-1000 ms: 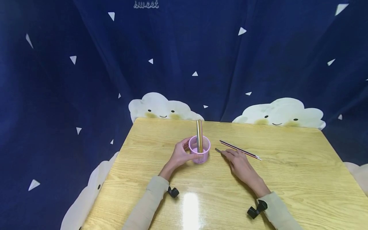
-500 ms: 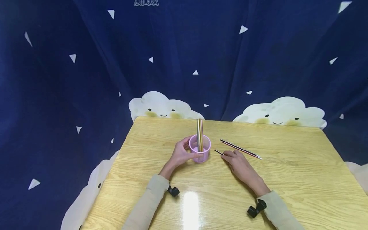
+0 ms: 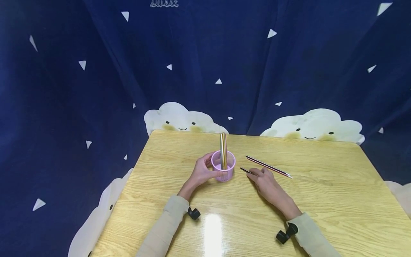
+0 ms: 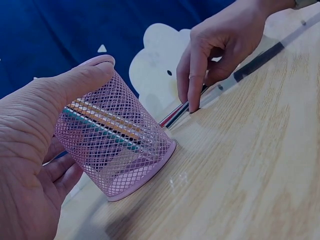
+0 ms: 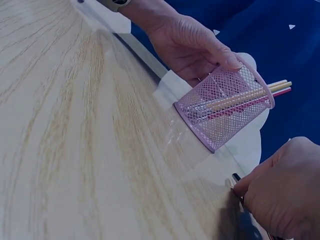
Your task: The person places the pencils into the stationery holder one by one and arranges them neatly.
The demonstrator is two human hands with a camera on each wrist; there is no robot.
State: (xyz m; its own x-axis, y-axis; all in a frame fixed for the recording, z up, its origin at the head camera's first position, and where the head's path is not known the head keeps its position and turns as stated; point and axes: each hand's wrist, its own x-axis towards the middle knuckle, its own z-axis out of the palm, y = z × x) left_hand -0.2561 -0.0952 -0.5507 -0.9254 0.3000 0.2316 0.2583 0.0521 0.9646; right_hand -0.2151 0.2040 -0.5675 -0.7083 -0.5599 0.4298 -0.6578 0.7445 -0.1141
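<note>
My left hand [image 3: 203, 172] grips a pink mesh pen holder [image 3: 229, 174], thumb on the near side and fingers round the far side. Several pencils [image 3: 223, 144] stand in the holder, with yellow and red ones showing above its rim in the right wrist view. To the right, my right hand [image 3: 268, 182] pinches a dark pencil [image 3: 244, 170] low at the table, its end poking out past the fingertips. Most of that pencil is hidden under the hand. Behind the right hand lie more pencils [image 3: 269, 167], one dark and one red, side by side.
The wooden table [image 3: 337, 192] carries everything. A dark blue curtain [image 3: 199, 64] with white clouds and triangles hangs along its back and left edges. Small black cameras [image 3: 193, 214] are strapped at both wrists.
The right fingers have shifted slightly on the pencil, and its exposed end has turned a little. The left hand and pen holder stay put.
</note>
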